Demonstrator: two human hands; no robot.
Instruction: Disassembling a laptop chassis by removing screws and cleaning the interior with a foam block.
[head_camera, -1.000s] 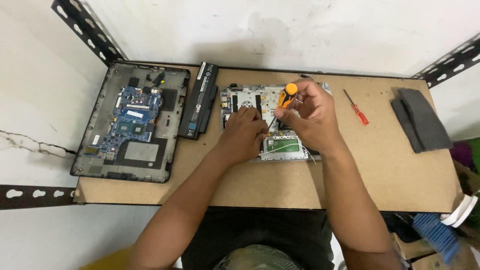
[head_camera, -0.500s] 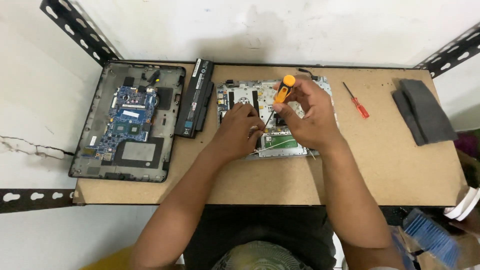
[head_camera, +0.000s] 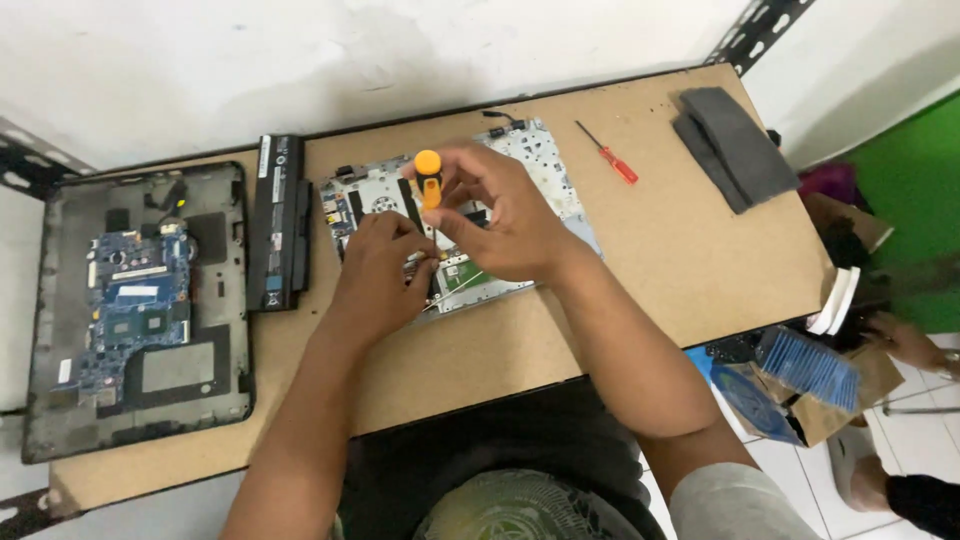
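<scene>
My right hand (head_camera: 500, 215) grips an orange-and-black screwdriver (head_camera: 429, 178), held upright over a silver laptop part (head_camera: 540, 165) lying on the wooden table (head_camera: 650, 260). My left hand (head_camera: 378, 268) rests on the same part, fingers pinched near the screwdriver's tip. The tip itself is hidden between my hands.
An open black laptop base with a blue circuit board (head_camera: 140, 300) lies at the left. A black battery (head_camera: 280, 222) sits beside it. A small red screwdriver (head_camera: 607, 152) and grey cloths (head_camera: 735, 145) lie at the right. Boxes (head_camera: 810, 375) and another person's hand (head_camera: 905, 340) sit off the table's right edge.
The view has swung so the table appears tilted and shifted left. Both hands stay on the silver part with the screwdriver upright.
</scene>
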